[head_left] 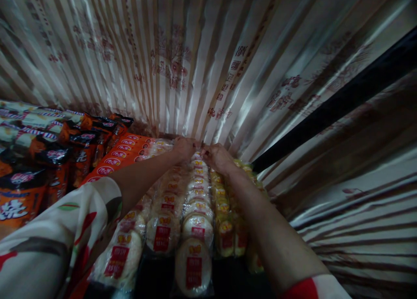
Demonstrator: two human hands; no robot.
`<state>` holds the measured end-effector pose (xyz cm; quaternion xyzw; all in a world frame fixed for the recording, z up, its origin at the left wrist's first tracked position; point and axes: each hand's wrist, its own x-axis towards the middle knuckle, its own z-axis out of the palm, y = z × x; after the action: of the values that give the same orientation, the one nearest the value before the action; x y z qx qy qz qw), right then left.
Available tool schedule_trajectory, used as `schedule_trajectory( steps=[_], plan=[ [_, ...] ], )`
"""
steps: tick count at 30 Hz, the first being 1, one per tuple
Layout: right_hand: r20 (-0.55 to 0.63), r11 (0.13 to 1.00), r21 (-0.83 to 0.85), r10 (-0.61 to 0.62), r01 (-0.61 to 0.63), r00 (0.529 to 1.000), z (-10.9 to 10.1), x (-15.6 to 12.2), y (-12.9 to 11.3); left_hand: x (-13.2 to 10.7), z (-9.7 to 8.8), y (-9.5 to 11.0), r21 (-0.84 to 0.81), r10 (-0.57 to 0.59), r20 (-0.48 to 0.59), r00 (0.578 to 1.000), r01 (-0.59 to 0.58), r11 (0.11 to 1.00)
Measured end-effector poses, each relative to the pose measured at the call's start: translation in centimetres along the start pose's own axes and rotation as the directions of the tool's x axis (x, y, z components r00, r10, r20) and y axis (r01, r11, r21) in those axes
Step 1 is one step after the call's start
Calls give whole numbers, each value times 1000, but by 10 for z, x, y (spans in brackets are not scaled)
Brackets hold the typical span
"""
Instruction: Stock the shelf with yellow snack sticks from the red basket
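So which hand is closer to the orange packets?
The left hand. It rests at the far end of the bun rows, just beside the orange packets; the right hand sits farther right, beyond it.

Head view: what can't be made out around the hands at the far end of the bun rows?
- Left hand, right hand: fingertips too dim and small to show any grip.
- Buns: label print too small; arms cover some.
- Orange packs: cut off by left edge.

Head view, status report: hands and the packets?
Left hand and right hand both on far end of wrapped bun packets. Striped curtain close behind.
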<state>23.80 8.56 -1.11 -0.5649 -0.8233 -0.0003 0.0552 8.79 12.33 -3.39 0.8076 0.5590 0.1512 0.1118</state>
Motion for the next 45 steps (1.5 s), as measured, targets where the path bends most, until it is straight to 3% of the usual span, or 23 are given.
schedule_trajectory(
  steps=[8, 22, 25, 30, 37, 39, 42, 45],
  plan=[
    [-43, 997, -67, 40, -42, 998, 7, -3, -1, -2, -2, 0, 9, 0, -16, 1000, 0, 1000],
    [-51, 981, -83, 172, -175, 984, -1, -5, -9, -6, -21, 5, -75, -20, 107, 994, 28, 997],
    [-48, 976, -93, 191, -195, 980, -3, -5, -9, -6, -22, 1, -68, 29, 126, 992, -21, 997],
    [-44, 980, -79, 177, -180, 983, -4, -4, -9, -5, -22, -4, -39, 93, 185, 978, -87, 995],
    [-127, 999, -35, 16, -21, 992, -13, -12, -11, -6, -20, -1, 42, 116, 151, 982, -124, 991],
    [-82, 999, -22, -27, 25, 996, -16, -15, -12, -6, -19, -1, 34, 126, 139, 982, -132, 991],
    [80, 991, -71, -107, 113, 991, -18, -17, -15, -7, -19, -1, 19, 115, 133, 984, -119, 993],
    [191, 984, -124, -104, 129, 976, -20, -18, -20, -7, -19, 0, 48, 85, 142, 986, -93, 995]
  ],
)
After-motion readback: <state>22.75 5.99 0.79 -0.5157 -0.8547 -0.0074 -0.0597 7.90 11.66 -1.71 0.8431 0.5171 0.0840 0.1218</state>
